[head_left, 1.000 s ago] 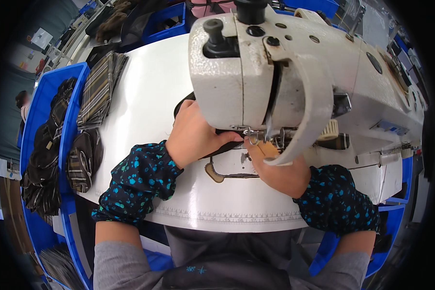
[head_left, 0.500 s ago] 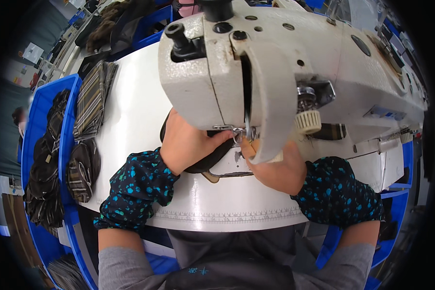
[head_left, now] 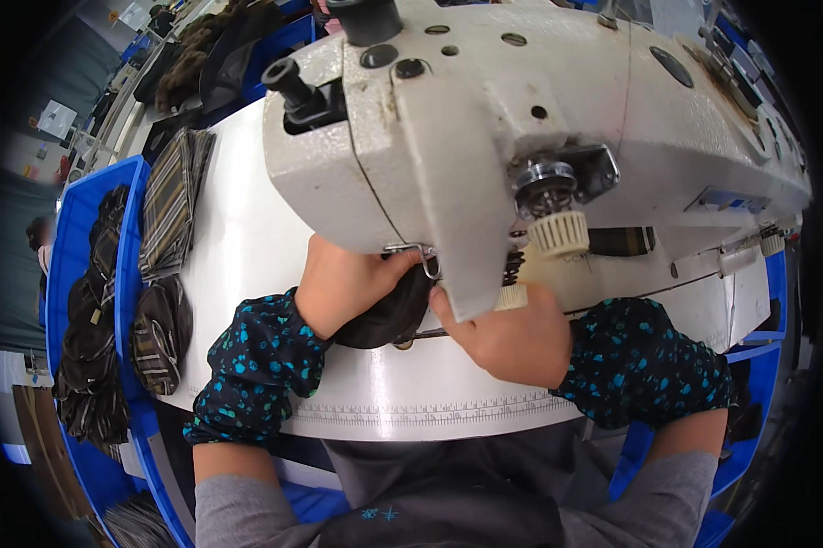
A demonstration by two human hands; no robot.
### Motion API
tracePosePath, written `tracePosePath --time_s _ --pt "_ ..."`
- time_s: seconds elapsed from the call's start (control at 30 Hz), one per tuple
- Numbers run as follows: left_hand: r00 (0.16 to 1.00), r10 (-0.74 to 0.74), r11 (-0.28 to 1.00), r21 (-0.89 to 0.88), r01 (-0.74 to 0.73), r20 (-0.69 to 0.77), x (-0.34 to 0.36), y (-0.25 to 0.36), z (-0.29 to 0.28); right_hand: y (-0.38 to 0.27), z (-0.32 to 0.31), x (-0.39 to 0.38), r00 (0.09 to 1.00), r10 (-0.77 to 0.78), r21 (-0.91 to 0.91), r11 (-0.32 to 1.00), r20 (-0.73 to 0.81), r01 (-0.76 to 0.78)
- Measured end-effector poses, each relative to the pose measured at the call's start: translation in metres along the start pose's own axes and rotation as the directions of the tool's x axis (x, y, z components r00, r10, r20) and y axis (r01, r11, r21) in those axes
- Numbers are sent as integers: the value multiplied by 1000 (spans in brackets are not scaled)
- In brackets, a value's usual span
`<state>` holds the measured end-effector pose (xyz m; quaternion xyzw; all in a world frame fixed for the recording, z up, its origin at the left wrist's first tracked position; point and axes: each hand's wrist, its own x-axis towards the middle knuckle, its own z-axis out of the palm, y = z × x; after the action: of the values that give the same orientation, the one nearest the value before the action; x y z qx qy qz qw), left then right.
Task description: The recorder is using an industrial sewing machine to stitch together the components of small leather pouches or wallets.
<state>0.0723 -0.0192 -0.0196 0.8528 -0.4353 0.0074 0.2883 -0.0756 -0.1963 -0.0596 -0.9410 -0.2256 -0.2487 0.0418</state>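
Note:
A dark fabric piece point(head_left: 386, 318) lies on the white table under the head of a cream sewing machine point(head_left: 558, 91). My left hand point(head_left: 343, 285) holds the fabric from the left, thumb and fingers pressed together beside the wire guard point(head_left: 427, 263). From the right, my right hand point(head_left: 517, 338) is closed at the fabric's edge, its thumb side against the cloth. Part of that hand passes behind the machine's light-coloured cover point(head_left: 462, 219). The needle and the exact stitching spot are hidden by the machine head.
Striped cloth pieces point(head_left: 176, 196) and a dark striped bundle point(head_left: 160, 333) rest at the table's left edge. Beside them stands a blue bin point(head_left: 136, 219) of dark fabric pieces. A printed ruler point(head_left: 430, 416) runs along the front edge. Another blue bin point(head_left: 749, 429) is at right.
The machine appears shifted left in the picture as the view has moved. The fabric is bunched more to the left, and my right hand sits slightly lower against its edge.

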Motion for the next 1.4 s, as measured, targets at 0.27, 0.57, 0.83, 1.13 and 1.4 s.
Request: tracePosePath --time_s 0.27,0.57,0.83,1.13,1.4 --pt "994 -108 994 0 108 5 -8 15 -8 -20 -16 2 997 -3 190 982 73 -11" --pt "865 342 909 105 -404 367 -28 28 -33 -22 -27 6 989 -11 108 994 145 -4" --pt "890 347 933 -9 -361 296 -34 32 -19 -20 -23 3 990 -127 127 985 64 118" --pt "915 355 925 67 -373 192 -28 31 -12 -17 -15 4 992 -117 133 985 38 110" --pt "942 330 930 152 -335 59 -32 39 -11 -7 -14 5 994 -102 96 990 -37 105"
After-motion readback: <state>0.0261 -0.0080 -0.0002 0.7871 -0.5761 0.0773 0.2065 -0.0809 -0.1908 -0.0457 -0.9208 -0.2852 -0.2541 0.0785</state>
